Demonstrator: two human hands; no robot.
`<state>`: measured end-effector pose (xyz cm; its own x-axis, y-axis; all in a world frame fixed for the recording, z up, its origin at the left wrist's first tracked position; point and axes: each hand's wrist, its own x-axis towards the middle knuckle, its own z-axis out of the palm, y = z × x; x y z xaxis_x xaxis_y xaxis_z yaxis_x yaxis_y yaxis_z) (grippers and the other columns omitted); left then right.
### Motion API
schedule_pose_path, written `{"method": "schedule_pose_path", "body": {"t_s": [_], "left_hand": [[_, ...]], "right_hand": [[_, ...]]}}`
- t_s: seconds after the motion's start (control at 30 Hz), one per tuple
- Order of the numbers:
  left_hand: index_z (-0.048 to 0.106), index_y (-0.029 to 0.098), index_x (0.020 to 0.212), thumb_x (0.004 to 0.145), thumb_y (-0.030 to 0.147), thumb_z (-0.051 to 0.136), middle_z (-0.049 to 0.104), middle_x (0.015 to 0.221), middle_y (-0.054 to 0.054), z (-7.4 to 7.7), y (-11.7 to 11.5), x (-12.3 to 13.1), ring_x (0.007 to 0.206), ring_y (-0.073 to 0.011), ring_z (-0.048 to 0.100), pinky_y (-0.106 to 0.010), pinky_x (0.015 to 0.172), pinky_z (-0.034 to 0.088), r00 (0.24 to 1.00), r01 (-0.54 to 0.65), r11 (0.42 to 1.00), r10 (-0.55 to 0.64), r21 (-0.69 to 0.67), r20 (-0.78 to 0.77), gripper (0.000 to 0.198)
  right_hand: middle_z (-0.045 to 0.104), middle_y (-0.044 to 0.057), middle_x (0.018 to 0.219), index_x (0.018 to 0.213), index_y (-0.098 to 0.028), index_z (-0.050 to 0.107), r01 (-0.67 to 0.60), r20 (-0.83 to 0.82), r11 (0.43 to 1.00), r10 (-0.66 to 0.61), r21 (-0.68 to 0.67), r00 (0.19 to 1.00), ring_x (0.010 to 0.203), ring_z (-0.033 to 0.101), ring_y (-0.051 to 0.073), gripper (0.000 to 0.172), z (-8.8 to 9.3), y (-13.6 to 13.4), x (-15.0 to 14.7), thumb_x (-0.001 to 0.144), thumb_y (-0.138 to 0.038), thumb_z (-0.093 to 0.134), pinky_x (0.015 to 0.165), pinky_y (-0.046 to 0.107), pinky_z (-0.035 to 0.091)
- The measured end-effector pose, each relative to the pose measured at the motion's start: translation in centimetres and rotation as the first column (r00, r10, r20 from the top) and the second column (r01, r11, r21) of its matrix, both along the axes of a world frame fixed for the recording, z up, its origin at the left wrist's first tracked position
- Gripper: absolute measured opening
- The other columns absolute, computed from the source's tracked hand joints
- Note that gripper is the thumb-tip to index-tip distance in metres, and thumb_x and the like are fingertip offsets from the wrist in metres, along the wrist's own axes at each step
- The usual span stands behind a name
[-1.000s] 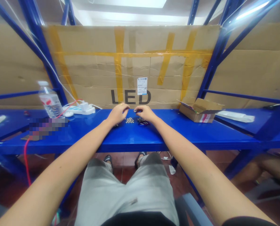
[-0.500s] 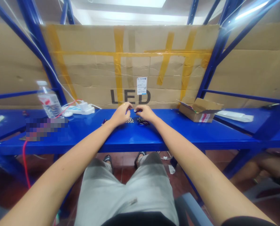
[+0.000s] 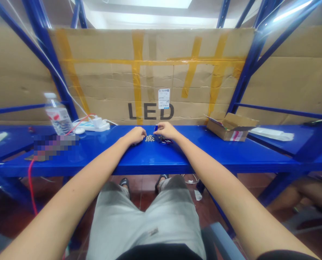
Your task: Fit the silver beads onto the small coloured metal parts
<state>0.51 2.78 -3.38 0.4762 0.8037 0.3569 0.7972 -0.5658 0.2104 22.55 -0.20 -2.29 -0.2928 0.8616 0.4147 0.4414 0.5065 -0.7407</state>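
A small heap of shiny round metal pieces (image 3: 149, 138) lies on the blue bench (image 3: 155, 159) between my hands. My left hand (image 3: 136, 135) rests curled on the bench just left of the heap, fingertips touching its edge. To the right, my right hand (image 3: 166, 130) pinches a tiny dark part above a cluster of small dark parts (image 3: 165, 141). What sits inside my left fingers is hidden.
A water bottle (image 3: 57, 115) and a white power strip (image 3: 92, 125) with a red cable stand at the left. An open cardboard box (image 3: 229, 125) sits at the right, white packets beyond it. A taped cardboard sheet marked LED backs the bench. Another person's leg shows at the lower right.
My left hand has dropped from beside my right fingertips down onto the bench at the edge of the metal pieces. My right hand has stayed over the dark parts.
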Motion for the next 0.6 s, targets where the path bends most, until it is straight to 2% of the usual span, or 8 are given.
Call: {"method": "schedule_pose_path", "body": {"t_s": [0.17,0.3,0.47,0.6], "left_hand": [[0.071,0.019,0.073,0.076,0.011,0.067,0.075,0.082,-0.006,0.0,0.5,-0.2,0.074,-0.0203,0.069,-0.028,0.076,0.053,0.995,-0.073,0.995,0.077,-0.067,0.058,0.009],[0.068,0.019,0.073,0.074,0.013,0.072,0.074,0.081,-0.006,0.5,0.4,-0.3,0.075,-0.0206,0.069,-0.028,0.074,0.053,0.994,-0.099,0.992,0.102,-0.077,0.041,0.007],[0.069,0.018,0.073,0.076,0.013,0.07,0.074,0.082,-0.007,1.4,-0.5,-0.2,0.076,-0.0196,0.069,-0.028,0.075,0.052,0.994,-0.105,0.992,0.103,-0.066,-0.035,0.006],[0.072,0.018,0.07,0.075,0.009,0.065,0.073,0.079,-0.006,1.7,-1.1,-0.4,0.076,-0.019,0.068,-0.027,0.075,0.051,0.994,-0.082,0.994,0.076,-0.07,-0.083,0.012]], "right_hand": [[0.072,0.003,0.079,0.079,-0.015,0.067,0.13,0.114,0.986,-0.142,0.103,0.983,0.077,0.065,0.017,0.009,-0.1,0.2,-0.1,0.075,-0.021,0.073,0.075,0.027,0.049],[0.073,0.005,0.086,0.08,-0.016,0.069,0.209,0.188,0.967,-0.235,0.148,0.954,0.084,0.065,0.019,0.01,0.0,0.6,-0.4,0.076,-0.023,0.075,0.081,0.028,0.048],[0.071,0.002,0.073,0.071,-0.015,0.069,0.207,0.262,0.975,-0.221,0.079,0.939,0.073,0.064,0.017,0.01,-0.1,0.6,-0.6,0.076,-0.022,0.075,0.07,0.026,0.046],[0.071,0.001,0.072,0.071,-0.015,0.071,0.188,0.248,0.979,-0.203,0.083,0.947,0.075,0.066,0.017,0.009,-0.3,0.8,-0.5,0.076,-0.022,0.076,0.071,0.025,0.047]]}}
